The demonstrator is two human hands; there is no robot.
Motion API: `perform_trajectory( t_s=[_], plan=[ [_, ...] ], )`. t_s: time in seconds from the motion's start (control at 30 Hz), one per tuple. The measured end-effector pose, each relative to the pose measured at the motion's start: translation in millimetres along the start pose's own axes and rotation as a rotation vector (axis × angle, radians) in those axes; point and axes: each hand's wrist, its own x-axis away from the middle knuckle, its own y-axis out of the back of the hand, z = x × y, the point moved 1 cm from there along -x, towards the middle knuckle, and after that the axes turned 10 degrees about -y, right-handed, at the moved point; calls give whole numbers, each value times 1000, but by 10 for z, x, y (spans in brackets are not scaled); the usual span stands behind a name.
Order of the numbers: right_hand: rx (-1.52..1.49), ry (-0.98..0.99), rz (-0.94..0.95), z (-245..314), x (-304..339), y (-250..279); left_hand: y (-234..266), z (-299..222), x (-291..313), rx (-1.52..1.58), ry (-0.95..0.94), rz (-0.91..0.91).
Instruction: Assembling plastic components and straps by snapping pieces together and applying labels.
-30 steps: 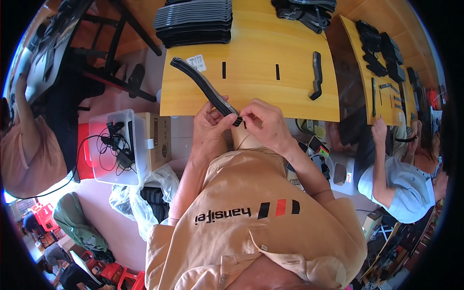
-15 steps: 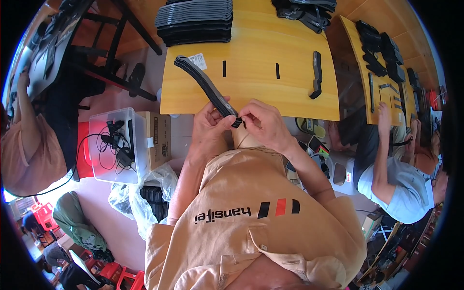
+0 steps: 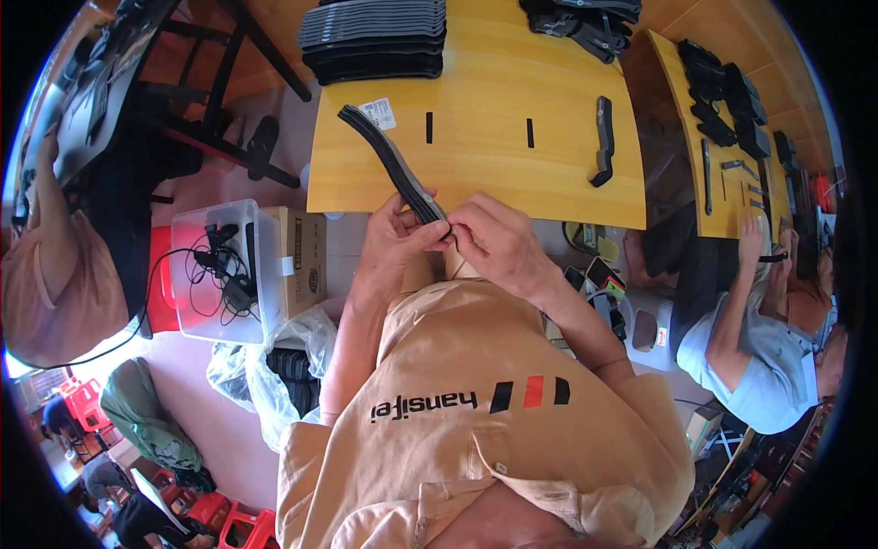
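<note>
A long black and grey strap [image 3: 395,165], layered or folded lengthwise, slants from the table's front edge toward my lap. My left hand [image 3: 395,240] is closed around its near end, thumb on top. Against that same end my right hand [image 3: 498,240] is pinched, its fingertips touching the strap; whatever lies between them is too small and hidden to make out. The strap's far end reaches over the table beside a white printed label [image 3: 377,113]. Two short black strips [image 3: 429,127] lie apart on the tabletop.
The yellow wooden table [image 3: 485,91] bears a stack of grey and black straps [image 3: 371,41], a bundle of black straps [image 3: 585,29] and a bent strap [image 3: 603,142]. A clear bin of cables [image 3: 274,274] stands left by a cardboard box [image 3: 302,261]. Co-workers sit on both sides.
My right hand has moved slightly left, in against the strap's end. The small dark piece that showed at its fingertips is now hidden. My left hand keeps its hold.
</note>
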Motion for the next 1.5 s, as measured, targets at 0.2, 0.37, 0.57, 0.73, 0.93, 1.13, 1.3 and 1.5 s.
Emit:
perform_trajectory(
  t_s=[0.2,0.37,0.57,0.73,0.93,1.13,1.3,1.5],
  plan=[
    [87,53,-74,38,35,-36,8,35,7,29,-17,-3],
    [-62,-19,-92,9,48,-40,-3,5,8,38,-10,5],
    [-75,-79,27,-17,48,19,-5,-32,12,12,3,83],
    [-125,-141,25,-82,49,-24,-3,-4,6,-16,-6,89],
    [-215,-212,85,-39,22,35,-22,-10,33,43,37,75],
    [-423,-421,129,-32,61,41,-70,-103,174,-454,-43,-132],
    [-679,-504,66,57,92,-51,-128,-244,333,-627,-109,-201],
    [-412,-409,157,183,44,-68,-47,-297,318,-543,-26,-130]
  ],
)
